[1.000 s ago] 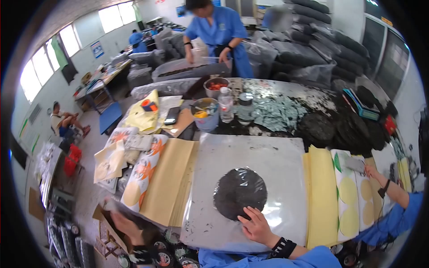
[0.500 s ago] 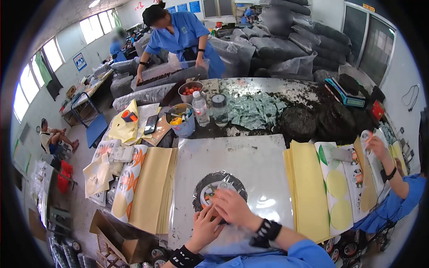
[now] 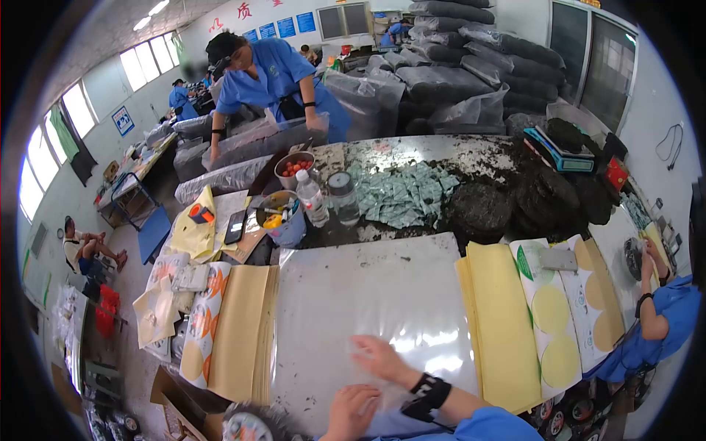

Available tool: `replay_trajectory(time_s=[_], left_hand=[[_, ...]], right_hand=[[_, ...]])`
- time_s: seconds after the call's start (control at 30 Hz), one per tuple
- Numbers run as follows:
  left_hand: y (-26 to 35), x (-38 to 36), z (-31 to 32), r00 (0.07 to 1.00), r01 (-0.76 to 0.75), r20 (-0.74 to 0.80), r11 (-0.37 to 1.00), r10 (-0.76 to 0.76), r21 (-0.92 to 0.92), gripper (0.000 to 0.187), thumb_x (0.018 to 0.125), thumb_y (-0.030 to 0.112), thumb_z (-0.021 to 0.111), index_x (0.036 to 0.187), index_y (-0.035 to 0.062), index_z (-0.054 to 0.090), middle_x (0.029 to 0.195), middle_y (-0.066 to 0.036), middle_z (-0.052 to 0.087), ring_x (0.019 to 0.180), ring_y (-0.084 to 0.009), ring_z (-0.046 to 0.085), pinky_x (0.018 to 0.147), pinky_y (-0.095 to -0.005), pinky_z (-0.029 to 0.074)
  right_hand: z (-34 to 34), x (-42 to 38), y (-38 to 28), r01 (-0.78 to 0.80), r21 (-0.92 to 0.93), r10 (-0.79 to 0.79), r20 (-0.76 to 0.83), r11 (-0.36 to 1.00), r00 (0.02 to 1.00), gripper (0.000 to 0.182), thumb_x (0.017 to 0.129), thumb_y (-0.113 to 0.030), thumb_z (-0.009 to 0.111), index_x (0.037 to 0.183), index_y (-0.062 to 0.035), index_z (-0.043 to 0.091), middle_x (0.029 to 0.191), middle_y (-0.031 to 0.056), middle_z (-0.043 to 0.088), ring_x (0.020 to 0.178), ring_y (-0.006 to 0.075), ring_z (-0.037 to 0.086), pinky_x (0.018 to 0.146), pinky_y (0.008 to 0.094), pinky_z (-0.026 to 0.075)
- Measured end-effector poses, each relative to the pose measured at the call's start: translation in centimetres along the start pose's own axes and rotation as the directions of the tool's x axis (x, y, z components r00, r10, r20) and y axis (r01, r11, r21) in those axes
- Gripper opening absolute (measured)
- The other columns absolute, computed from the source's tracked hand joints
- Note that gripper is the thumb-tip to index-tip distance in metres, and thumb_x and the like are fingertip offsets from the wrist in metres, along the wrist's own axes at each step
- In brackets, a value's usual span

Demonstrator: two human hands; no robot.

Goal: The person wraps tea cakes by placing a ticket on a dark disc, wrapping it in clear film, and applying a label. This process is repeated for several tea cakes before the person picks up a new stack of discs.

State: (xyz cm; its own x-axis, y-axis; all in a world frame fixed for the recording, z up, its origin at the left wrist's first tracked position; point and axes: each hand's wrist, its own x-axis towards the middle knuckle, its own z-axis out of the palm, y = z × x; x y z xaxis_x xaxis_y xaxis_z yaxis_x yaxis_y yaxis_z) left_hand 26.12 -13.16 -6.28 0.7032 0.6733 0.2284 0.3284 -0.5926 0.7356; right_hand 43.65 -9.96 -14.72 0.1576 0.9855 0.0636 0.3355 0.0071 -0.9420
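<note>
My right hand (image 3: 384, 360) hovers over the lower middle of the white work sheet (image 3: 368, 294), its fingers stretched out and slightly blurred. Nothing shows in it. Near the sheet's front edge, my left hand (image 3: 354, 411) has its fingers loosely bent and apart, with no object visible in them. To the left of that hand, at the bottom edge of the view, is a round black package (image 3: 250, 425) with a white label, blurred and partly cut off. Neither hand touches it.
Brown sticker sheets (image 3: 239, 323) lie left of the work sheet, yellow ones (image 3: 500, 316) right. Behind stand a bucket (image 3: 285, 229), a water bottle (image 3: 312, 200), a jar (image 3: 343, 197), green packets (image 3: 404, 192) and dark round cakes (image 3: 478, 212). A co-worker's hands (image 3: 650, 264) hold a black disc at right.
The round package has left the middle of the sheet; one now shows at the bottom left. Both my hands have come apart and moved lower. The co-worker at right has lowered their hand.
</note>
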Motion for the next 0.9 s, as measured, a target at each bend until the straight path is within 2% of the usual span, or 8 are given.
replay_trajectory(time_s=[0.07,0.13,0.3,0.43,0.57,0.7,0.8,0.9], left_hand=[[-4.4,0.9,1.3,0.984,0.166,0.069,0.986,-0.167,0.023,0.015,0.086,0.013,0.071,0.101,0.0084,0.071,0.108,-0.010,0.070,0.105,-0.0313,0.063,0.091,-0.0412,0.049],[-7.7,4.6,2.2,0.987,0.127,0.090,0.991,-0.131,0.051,0.016,0.087,0.014,0.069,0.102,0.0088,0.072,0.110,-0.011,0.069,0.106,-0.0329,0.062,0.093,-0.0425,0.049],[-11.2,22.0,6.3,0.965,-0.234,0.155,0.961,0.211,0.147,0.019,0.090,0.018,0.064,0.104,0.0088,0.072,0.117,-0.015,0.066,0.112,-0.0366,0.058,0.095,-0.0442,0.048],[-12.9,37.2,11.9,0.917,-0.392,0.244,0.820,0.314,0.418,0.042,0.086,0.025,0.068,0.127,0.0138,0.065,0.140,-0.018,0.052,0.134,-0.0388,0.044,0.104,-0.0557,0.039],[-13.2,48.4,13.7,0.953,-0.297,0.218,0.794,0.211,0.531,0.071,0.080,0.039,0.076,0.144,0.0204,0.052,0.154,-0.018,0.038,0.146,-0.0403,0.029,0.113,-0.0636,0.026],[-14.5,50.7,12.2,0.940,-0.251,0.334,0.814,0.075,0.524,0.084,0.074,0.054,0.080,0.147,0.0281,0.049,0.161,-0.017,0.029,0.148,-0.0426,0.024,0.113,-0.0683,0.024],[-16.3,48.8,12.2,0.930,-0.295,0.347,0.807,0.120,0.511,0.079,0.075,0.055,0.079,0.145,0.0311,0.051,0.160,-0.014,0.031,0.144,-0.0442,0.030,0.109,-0.0683,0.030],[-17.2,46.4,10.9,0.926,-0.325,0.345,0.792,0.155,0.517,0.073,0.077,0.050,0.078,0.143,0.0303,0.052,0.158,-0.012,0.034,0.140,-0.0441,0.036,0.107,-0.0667,0.034]], right_hand=[[-5.6,-0.5,2.1,-0.079,-0.117,0.064,-0.128,0.990,0.990,0.044,0.090,-0.024,0.072,0.125,0.0001,0.063,0.113,0.0178,0.069,0.104,0.0266,0.069,0.091,0.0351,0.055],[-11.0,-1.5,2.1,-0.144,-0.159,0.118,-0.160,0.977,0.980,0.040,0.090,-0.023,0.071,0.120,0.0009,0.064,0.107,0.0175,0.071,0.101,0.0290,0.070,0.089,0.0363,0.055],[-22.1,-4.7,2.8,-0.296,-0.117,0.247,-0.317,0.948,0.916,0.035,0.089,-0.019,0.072,0.116,0.0014,0.065,0.101,0.0161,0.073,0.094,0.0253,0.072,0.084,0.0342,0.057],[-27.8,-6.1,4.3,-0.409,-0.115,0.297,-0.517,0.905,0.803,0.033,0.088,-0.015,0.073,0.116,0.0011,0.065,0.100,0.0149,0.073,0.091,0.0218,0.071,0.083,0.0318,0.057],[-31.1,-6.2,5.8,-0.467,-0.155,0.289,-0.607,0.870,0.740,0.032,0.089,-0.015,0.073,0.115,0.0013,0.065,0.099,0.0140,0.073,0.091,0.0216,0.071,0.082,0.0316,0.057],[-34.3,-3.7,8.7,-0.429,-0.256,0.171,-0.654,0.867,0.737,0.037,0.088,-0.018,0.073,0.118,0.0014,0.062,0.099,0.0146,0.072,0.092,0.0245,0.071,0.081,0.0345,0.057],[-37.8,0.3,13.5,-0.431,-0.381,0.005,-0.745,0.818,0.667,0.050,0.087,-0.022,0.076,0.126,0.0015,0.057,0.107,0.0210,0.069,0.103,0.0299,0.069,0.086,0.0380,0.055],[-39.6,5.7,14.6,-0.438,-0.214,0.069,-0.835,0.873,0.546,0.060,0.089,-0.032,0.075,0.130,0.0064,0.053,0.118,0.0290,0.064,0.111,0.0367,0.065,0.093,0.0417,0.052]])
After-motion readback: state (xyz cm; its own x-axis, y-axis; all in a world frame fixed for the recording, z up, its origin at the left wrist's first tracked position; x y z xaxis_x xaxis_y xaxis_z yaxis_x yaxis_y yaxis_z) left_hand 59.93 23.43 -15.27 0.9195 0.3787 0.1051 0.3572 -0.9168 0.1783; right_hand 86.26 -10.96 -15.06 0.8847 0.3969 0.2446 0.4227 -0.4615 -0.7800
